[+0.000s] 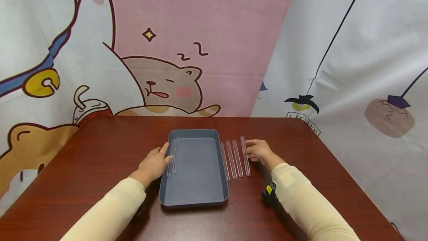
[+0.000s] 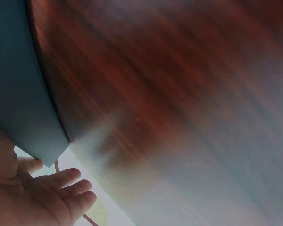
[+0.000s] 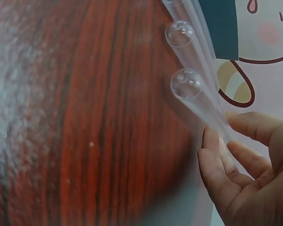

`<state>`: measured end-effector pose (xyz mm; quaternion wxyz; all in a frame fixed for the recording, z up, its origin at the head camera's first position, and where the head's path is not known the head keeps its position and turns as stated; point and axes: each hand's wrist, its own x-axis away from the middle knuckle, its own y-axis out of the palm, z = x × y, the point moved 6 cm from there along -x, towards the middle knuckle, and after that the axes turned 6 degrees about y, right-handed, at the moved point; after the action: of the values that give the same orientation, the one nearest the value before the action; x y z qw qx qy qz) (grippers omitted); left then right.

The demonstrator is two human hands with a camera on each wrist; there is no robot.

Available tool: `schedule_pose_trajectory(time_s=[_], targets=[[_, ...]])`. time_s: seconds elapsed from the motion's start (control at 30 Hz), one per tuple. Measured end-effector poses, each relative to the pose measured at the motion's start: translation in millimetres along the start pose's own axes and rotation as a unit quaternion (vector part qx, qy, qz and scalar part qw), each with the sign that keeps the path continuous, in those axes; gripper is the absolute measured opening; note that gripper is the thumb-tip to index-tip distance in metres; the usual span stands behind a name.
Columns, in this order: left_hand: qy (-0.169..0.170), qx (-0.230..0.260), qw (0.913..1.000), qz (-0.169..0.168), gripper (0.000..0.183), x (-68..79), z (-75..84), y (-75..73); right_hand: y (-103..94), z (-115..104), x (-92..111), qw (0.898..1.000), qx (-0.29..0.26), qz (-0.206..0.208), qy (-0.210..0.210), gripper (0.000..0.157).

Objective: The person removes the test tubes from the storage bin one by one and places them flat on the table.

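Observation:
My left hand (image 1: 154,164) rests at the left rim of a grey rectangular tray (image 1: 200,181), thumb reaching over the edge. In the left wrist view the tray's outer side (image 2: 19,84) rises above the loosely extended fingers (image 2: 68,178). Two clear test tubes (image 1: 175,161) lie lengthwise inside the tray near that rim. On the right, my right hand (image 1: 259,150) pinches the rightmost clear test tube (image 1: 245,159) around its far half. The right wrist view shows this tube's rounded end (image 3: 186,84) pointing back toward the camera, with thumb and fingertips on either side of it.
Three more clear test tubes (image 1: 237,159) lie side by side between the tray and the held tube. All stand on a dark red wooden table (image 1: 113,144). A printed cartoon cloth (image 1: 217,29) hangs behind the table's far edge.

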<state>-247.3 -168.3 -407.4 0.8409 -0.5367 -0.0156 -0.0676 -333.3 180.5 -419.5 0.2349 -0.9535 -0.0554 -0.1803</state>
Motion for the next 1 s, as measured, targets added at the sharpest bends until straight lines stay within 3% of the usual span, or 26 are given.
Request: schedule_pose_trajectory(time_s=[1.0], targets=[[0.004, -0.005, 1.0, 0.0, 0.065, -0.1, -2.3, 2.1, 2.4, -5.4, -1.2, 0.996, 0.079, 0.026, 0.02, 0.044]])
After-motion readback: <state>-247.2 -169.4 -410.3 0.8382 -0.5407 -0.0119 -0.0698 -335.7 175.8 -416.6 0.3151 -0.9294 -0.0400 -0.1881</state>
